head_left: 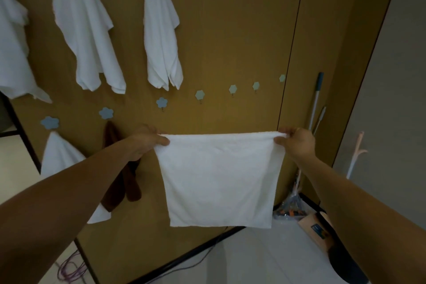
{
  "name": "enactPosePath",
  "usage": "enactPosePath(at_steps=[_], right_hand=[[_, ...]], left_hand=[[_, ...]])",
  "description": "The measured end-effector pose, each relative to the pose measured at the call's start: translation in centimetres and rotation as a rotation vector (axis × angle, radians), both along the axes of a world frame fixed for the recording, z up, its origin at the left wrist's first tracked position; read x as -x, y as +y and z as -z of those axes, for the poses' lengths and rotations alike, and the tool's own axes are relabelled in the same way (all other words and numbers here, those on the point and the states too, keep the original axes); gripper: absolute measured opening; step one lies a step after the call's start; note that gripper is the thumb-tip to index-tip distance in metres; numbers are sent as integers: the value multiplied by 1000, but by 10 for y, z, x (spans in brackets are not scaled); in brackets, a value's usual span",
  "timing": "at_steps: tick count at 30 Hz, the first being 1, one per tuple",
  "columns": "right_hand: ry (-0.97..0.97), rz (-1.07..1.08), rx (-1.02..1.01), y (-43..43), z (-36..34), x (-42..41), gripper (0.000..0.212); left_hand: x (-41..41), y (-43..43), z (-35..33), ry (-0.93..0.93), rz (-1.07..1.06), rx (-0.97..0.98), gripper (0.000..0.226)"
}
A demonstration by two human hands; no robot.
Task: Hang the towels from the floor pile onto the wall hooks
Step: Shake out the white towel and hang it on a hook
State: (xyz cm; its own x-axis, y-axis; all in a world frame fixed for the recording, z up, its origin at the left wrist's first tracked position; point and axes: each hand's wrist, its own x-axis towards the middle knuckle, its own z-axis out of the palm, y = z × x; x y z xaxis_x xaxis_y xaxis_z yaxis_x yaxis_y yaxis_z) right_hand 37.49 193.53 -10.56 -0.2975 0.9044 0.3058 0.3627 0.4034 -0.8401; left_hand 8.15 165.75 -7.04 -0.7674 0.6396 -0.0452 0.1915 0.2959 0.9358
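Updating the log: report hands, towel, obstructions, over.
Left hand, right hand pinch white towel top corners. Towel spread, unhung. Empty flower hook above; nothing blocking.

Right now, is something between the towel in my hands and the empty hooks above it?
Nothing visible does. The left hand and right hand hold the white towel below the bare flower hook and hexagon hook; only open wall lies between.

reaching forward with both bare arms, elbows nearly straight. pinching top left corner of white towel (219,180) with left hand (147,140), thumb in front, fingers behind. pinching top right corner with right hand (297,143), same way. holding hands well apart, about level.
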Motion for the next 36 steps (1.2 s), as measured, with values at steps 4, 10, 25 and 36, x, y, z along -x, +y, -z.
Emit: enactPosePath(at_steps=[4, 10, 25, 36], right_hand=[[-59, 111, -65, 18, -9, 29, 25], [75, 169, -197, 32, -29, 72, 20], [118, -244, -240, 59, -87, 161, 23], [427, -449, -207, 102, -146, 226, 8]], left_hand=[[16, 19, -1, 231, -65, 81, 26], [41, 59, -7, 512, -135, -22, 25], [83, 130, -72, 526, -74, -500, 31], [91, 183, -137, 488, 211, -231, 35]])
